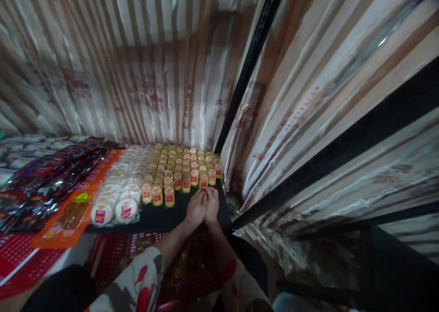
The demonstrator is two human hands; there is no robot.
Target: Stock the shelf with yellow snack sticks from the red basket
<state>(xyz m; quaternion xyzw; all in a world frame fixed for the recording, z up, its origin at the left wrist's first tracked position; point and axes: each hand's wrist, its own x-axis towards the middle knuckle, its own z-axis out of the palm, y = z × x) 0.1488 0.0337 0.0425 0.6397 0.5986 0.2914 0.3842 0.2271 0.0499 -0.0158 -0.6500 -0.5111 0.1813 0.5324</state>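
My left hand [196, 207] and my right hand [211, 205] are pressed together at the front of a black shelf [178, 213]. Both have their fingers curled in and closed. Whatever lies between them is hidden by the fingers. Just past my fingertips stands a small yellow wrapped cake [203, 180] with a red label; whether the fingers touch it I cannot tell. It belongs to a block of similar wrapped cakes [169, 196], set upright in rows at the shelf's right end.
Left of the cakes lie clear packs of round white cakes [126, 209], an orange snack packet [68, 218] and dark shiny packets [20, 197]. Red plastic baskets [113, 250] sit below. A black upright post [245, 78] and pleated curtains [154, 74] border the shelf.
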